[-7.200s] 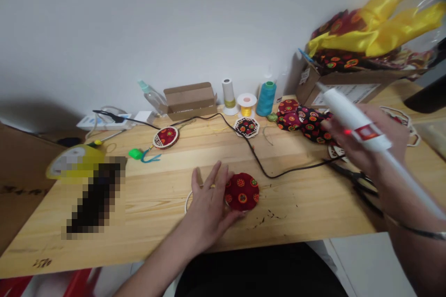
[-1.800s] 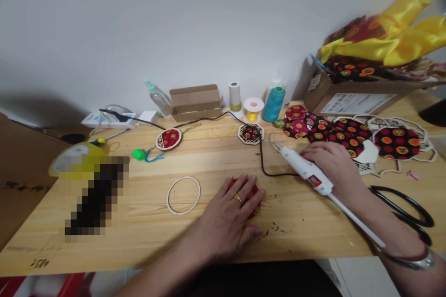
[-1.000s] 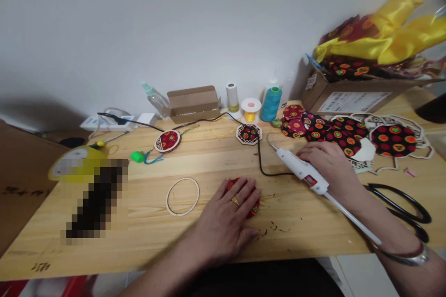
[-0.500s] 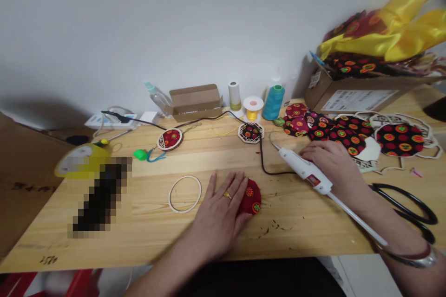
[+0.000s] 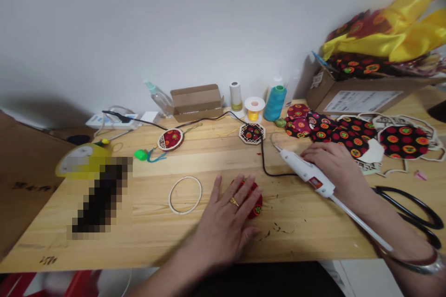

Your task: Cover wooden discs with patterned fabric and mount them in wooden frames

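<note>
My left hand (image 5: 228,216) lies flat, fingers spread, pressing on a round red patterned fabric pad (image 5: 256,204) near the front of the wooden table (image 5: 156,222). A ring shows on one finger. My right hand (image 5: 332,164) rests on the table, closed around a white hot glue gun (image 5: 306,172) that lies with its nozzle pointing left and its long glue stick trailing back under my wrist. A black cord (image 5: 262,158) runs from the gun to the back. A thin wooden ring (image 5: 185,194) lies just left of my left hand.
Black scissors (image 5: 414,211) lie at the right. Several patterned fabric rounds (image 5: 334,132) and cut wooden frames (image 5: 400,123) sit behind my right hand. Thread spools (image 5: 274,102), a small cardboard box (image 5: 197,101), finished ornaments (image 5: 170,139) and a power strip (image 5: 111,120) line the back. A fabric-filled box (image 5: 362,95) stands at back right.
The glue gun came down from the air onto the table under my right hand. My left hand slid off the ring onto the fabric pad, shifting slightly left and back over it.
</note>
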The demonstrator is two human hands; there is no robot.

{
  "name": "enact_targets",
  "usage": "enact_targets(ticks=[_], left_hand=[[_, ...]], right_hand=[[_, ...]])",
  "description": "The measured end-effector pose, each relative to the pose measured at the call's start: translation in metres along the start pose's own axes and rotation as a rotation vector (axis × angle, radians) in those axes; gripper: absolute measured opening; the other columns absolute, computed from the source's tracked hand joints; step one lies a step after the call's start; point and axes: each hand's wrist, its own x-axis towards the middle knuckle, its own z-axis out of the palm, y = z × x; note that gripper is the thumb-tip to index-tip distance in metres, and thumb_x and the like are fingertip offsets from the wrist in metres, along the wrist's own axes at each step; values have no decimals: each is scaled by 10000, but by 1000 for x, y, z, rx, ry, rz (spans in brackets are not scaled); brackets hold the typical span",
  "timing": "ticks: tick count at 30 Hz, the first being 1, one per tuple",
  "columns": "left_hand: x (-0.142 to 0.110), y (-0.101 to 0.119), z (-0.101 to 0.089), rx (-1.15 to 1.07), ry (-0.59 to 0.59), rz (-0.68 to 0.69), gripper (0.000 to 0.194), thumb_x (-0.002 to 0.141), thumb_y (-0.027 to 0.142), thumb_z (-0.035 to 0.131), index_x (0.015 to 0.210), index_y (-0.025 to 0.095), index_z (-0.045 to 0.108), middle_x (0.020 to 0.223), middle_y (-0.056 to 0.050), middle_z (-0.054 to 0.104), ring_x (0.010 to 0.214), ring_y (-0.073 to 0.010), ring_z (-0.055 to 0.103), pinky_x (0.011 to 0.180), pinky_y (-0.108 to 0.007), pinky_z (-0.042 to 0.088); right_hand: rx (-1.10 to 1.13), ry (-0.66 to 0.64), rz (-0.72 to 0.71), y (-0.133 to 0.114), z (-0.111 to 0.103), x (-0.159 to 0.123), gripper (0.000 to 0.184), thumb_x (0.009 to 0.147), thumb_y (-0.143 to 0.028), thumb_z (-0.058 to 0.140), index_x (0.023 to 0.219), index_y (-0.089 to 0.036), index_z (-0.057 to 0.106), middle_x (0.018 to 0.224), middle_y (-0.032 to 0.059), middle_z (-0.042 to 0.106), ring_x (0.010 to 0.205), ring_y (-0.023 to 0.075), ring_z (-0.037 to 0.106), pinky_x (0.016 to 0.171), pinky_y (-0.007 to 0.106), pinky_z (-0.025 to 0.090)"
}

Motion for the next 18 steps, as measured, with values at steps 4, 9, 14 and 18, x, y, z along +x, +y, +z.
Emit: enact_targets(ticks=[4,9,14,18], left_hand=[[4,-1,2,-53,-48,0,641,921,445,443,1486,275,194,1563,-58,234,1426,-297,215,1127,-613,95],[6,-2,2,-59,-6,8,627,913,455,456,1473,268,249,1542,-76,295,1413,-305,253,1119,-607,161],[-3,-3,1,-76,77,6,782,862,402,561,1498,198,155,1562,-154,206,1431,-354,160,1103,-643,157],[-14,-5,5,-168,262,-210,946,829,430,605,1496,80,33,1551,-225,196,1442,-361,73,1110,-604,204]], right_hand=[[2,-6,-4,-1,0,0,128,860,-202,481,954,-169,561,933,106,655,960,276,556,806,416,387],[5,-4,-1,0,0,1,122,851,-202,500,948,-165,563,915,102,656,943,273,558,797,417,394],[46,2,-8,2,0,-1,135,866,-222,508,978,-172,565,939,98,668,974,275,561,828,433,402],[65,49,8,3,-3,-1,141,884,-210,464,975,-190,570,960,93,675,978,262,562,823,417,424]])
